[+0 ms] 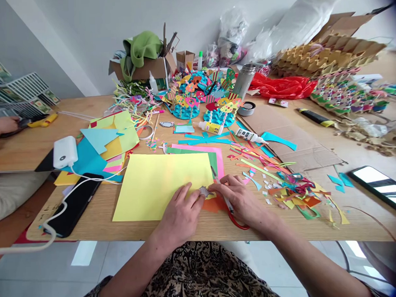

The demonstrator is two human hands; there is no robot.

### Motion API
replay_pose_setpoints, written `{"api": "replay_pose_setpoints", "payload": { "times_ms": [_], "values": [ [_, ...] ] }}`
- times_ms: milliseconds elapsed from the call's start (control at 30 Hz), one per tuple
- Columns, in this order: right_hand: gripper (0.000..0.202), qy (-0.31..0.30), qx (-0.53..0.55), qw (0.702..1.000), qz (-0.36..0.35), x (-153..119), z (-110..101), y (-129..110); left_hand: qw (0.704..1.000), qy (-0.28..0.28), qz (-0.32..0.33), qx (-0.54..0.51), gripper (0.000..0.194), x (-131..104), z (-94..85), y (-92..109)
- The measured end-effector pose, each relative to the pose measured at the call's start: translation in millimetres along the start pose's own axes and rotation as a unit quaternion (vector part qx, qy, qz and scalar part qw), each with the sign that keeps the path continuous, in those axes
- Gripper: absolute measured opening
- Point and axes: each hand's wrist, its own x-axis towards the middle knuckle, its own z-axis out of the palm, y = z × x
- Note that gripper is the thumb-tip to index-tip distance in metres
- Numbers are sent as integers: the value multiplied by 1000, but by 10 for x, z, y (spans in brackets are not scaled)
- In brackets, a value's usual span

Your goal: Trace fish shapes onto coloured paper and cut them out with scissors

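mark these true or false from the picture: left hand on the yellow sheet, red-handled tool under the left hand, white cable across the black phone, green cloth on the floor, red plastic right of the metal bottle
1. The left hand rests on the yellow sheet. True.
2. The red-handled tool is under the left hand. False: it is at the right hand.
3. A white cable runs across the black phone. True.
4. The green cloth is on the floor. False: it is draped over the cardboard box.
5. The red plastic is to the right of the metal bottle. True.
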Motion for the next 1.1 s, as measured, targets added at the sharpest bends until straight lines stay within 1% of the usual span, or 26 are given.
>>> {"api": "replay_pose_setpoints", "payload": {
  "times_ms": [167,333,400,500,667,767,867,967,1033,1100],
  "values": [
    [23,-6,-18,1000,-6,4,5,-7,1000,15,-14,-12,35,5,6,20],
    [28,-9,-29,1000,-4,8,-20,-19,997,48,-51,-45,36,-51,-41,55],
    [30,-6,-29,1000,-5,3,-23,-15,994,71,-66,-57,37,-77,-51,100],
    [30,-5,-22,1000,-15,-1,-24,-8,991,90,-67,-68,36,-85,-26,210],
    [28,-12,-12,1000,-13,5,-31,-8,993,87,-54,-62,36,-9,76,368],
    [30,-12,-8,1000,-14,15,-43,-5,995,78,-54,-41,35,31,113,385],
    [32,-11,25,1000,0,14,-62,20,996,70,-47,-18,34,45,122,381],
    [40,10,75,997,24,-27,-84,56,997,65,-46,2,30,45,126,386],
    [39,50,98,993,50,-76,-96,71,997,63,-44,14,28,42,131,396],
    [35,103,121,985,70,-136,-106,77,997,62,-41,25,27,39,138,407]
  ]
}}
